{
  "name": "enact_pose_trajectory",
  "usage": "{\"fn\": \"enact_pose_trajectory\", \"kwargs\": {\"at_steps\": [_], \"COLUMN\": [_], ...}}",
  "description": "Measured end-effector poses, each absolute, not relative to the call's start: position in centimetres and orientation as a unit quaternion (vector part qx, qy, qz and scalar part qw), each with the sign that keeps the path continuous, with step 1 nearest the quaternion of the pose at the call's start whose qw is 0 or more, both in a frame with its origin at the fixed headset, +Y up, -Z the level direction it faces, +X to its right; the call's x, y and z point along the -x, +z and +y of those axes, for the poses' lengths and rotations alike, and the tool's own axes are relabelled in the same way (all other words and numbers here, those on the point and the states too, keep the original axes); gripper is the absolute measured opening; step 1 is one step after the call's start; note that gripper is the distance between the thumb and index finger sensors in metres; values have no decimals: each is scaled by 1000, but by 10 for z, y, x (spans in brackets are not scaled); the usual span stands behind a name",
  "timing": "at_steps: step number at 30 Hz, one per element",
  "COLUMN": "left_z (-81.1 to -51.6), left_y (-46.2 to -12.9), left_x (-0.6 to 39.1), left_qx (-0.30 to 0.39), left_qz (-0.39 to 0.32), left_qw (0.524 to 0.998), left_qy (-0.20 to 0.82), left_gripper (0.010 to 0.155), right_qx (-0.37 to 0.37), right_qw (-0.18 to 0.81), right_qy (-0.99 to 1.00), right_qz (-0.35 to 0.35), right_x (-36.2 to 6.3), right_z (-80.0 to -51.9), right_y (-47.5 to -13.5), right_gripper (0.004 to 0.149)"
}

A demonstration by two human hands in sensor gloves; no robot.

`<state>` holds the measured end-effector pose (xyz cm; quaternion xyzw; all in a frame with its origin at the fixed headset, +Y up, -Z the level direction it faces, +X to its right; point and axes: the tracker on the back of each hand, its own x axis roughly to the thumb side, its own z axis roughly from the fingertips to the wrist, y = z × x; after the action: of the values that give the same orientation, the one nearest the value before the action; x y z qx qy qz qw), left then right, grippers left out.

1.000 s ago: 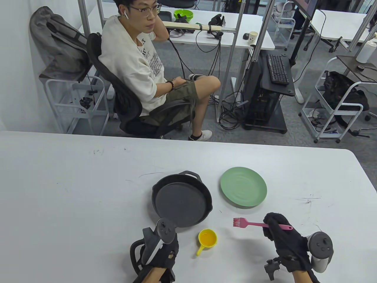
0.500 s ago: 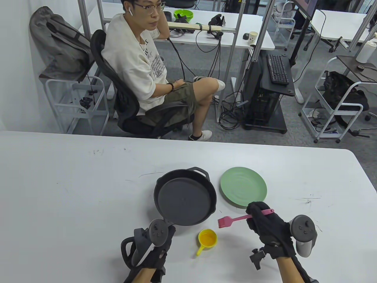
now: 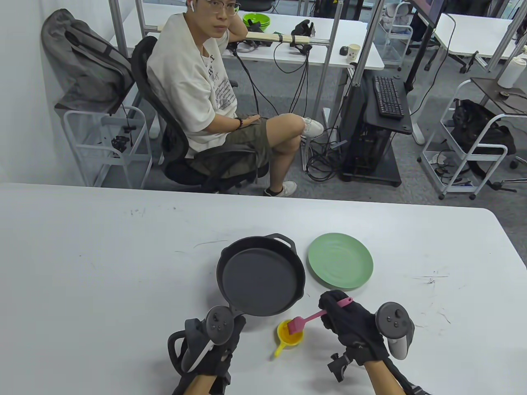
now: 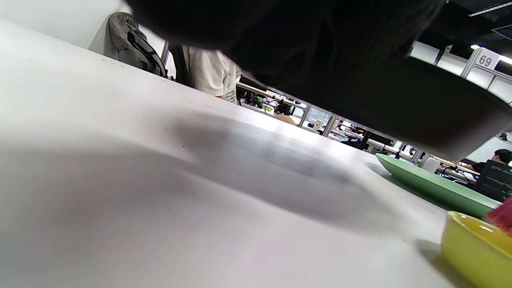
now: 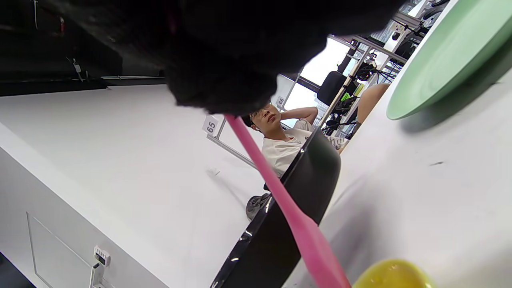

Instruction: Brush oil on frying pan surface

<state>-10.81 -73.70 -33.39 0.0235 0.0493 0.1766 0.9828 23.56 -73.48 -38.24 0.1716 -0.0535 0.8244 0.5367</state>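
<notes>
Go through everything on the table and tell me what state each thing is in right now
Frying pan: lifted off the table, tilted, handle gripped by left hand.
Pink silicone brush: held by right hand, bristles down in the cup.
Yellow cup: upright on the table, holding oil.
Green plate: flat on the table, empty.

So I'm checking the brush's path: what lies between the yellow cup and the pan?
Only bare table between the cup and the pan, seen in the table view.

Place: office-lab | signs: aluminium-frame bays (image 3: 329,53) – numbered 65, 69 | keyboard (image 3: 388,98) | floor cables (image 3: 325,160)
</notes>
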Motion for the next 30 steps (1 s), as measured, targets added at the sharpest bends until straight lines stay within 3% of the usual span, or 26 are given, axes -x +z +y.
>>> {"fn": "enact_pose_trajectory", "kwargs": {"at_steps": [11,20,30], "left_z": [-737,-737,-737], "left_y": [-333,-333,-333], "left_x": [108,109,110], "left_qx": [-21,-19,-17], "left_qz": [47,52,53], "left_qw": [983,983,983], "left_qy": [174,176,176], "left_gripper": [60,60,60], "right_qx": [-179,-173,-169], "right_qw": [479,528,487], "right_qy": [858,828,853], "right_qz": [-52,-72,-79], "right_x": [-227,-240,-245], "right_z": [-742,-729,-730], "right_y": [-383,-379,-381], "right_gripper": [39,39,39]}}
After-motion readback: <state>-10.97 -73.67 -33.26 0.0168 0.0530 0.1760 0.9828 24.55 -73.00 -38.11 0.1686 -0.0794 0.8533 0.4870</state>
